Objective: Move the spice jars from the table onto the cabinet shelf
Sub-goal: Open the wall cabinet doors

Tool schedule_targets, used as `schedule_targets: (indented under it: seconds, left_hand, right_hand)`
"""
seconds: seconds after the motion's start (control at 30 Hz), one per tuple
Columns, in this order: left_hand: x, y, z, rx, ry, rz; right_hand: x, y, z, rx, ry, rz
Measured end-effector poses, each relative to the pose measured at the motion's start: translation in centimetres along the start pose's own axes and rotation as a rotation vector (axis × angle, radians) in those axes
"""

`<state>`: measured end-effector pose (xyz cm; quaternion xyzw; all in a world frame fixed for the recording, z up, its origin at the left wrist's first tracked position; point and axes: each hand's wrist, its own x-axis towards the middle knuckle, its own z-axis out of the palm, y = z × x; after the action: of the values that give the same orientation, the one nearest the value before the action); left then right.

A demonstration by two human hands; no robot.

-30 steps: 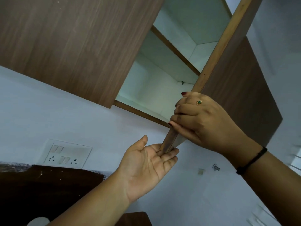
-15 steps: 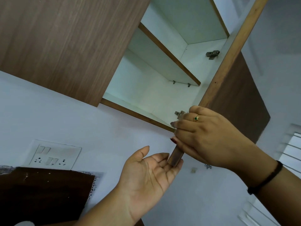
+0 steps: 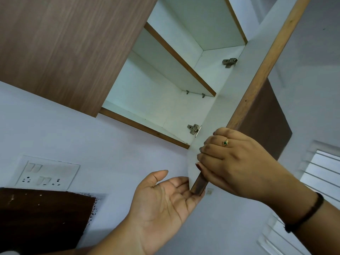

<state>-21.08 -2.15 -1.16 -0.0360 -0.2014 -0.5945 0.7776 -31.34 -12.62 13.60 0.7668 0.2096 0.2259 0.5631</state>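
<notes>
While the right hand (image 3: 237, 162) sits at about 4 o'clock in the view, its grip is clamped on the open cabinet door (image 3: 230, 107), with the fingers curled over the door's wood-toned edge onto the white inner face, close to the bottom corner. A ring (image 3: 225, 143) with a green stone is on one finger and a black band (image 3: 309, 212) circles the wrist. The left hand (image 3: 165, 205) is at 6 o'clock, palm up, its grip apart and holding nothing; the straight fingertips touch the door's bottom corner from below. The camera looks up into the cabinet at 12 o'clock. The cabinet shelf (image 3: 180, 60) runs across the white interior as a board with a brown front edge, seen from underneath, so its top surface is hidden. Two small metal pegs support it at its right end. Where the spice jars are cannot be told from this view. The lower hinge (image 3: 194, 128) is at 10 o'clock from the right hand, just beside it, and the upper hinge (image 3: 229, 62) is further up the same side, at 12 o'clock from that hand. The closed door (image 3: 64, 48), brown wood grain, fills the view at 10 to 11 o'clock. A white switch plate (image 3: 46, 174) is on the wall (image 3: 92, 140) at 8 o'clock, with a dark brown panel (image 3: 42, 218) just below it. Window slats (image 3: 322, 172) show at 4 o'clock, behind the right forearm.
</notes>
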Motion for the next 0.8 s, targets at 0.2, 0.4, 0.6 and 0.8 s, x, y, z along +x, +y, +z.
schedule_targets:
  seconds: [0.2, 0.4, 0.6, 0.8]
  left_hand:
    - [-0.2, -0.3, 0.4, 0.036, -0.061, -0.032]
    - [0.2, -0.9, 0.4, 0.074, -0.097, -0.090]
    - [1.6, -3.1, 0.2, 0.038, -0.082, -0.147]
    - [2.7, -5.0, 0.3, 0.051, -0.078, -0.180]
  right_hand:
    - [-0.8, 0.0, 0.3, 0.000, 0.058, -0.014]
    - [-2.7, 0.2, 0.3, -0.013, 0.127, -0.055]
    - [-6.3, 0.5, -0.1, -0.044, 0.151, -0.061]
    - [-9.0, 0.3, -0.4, -0.031, 0.116, -0.009]
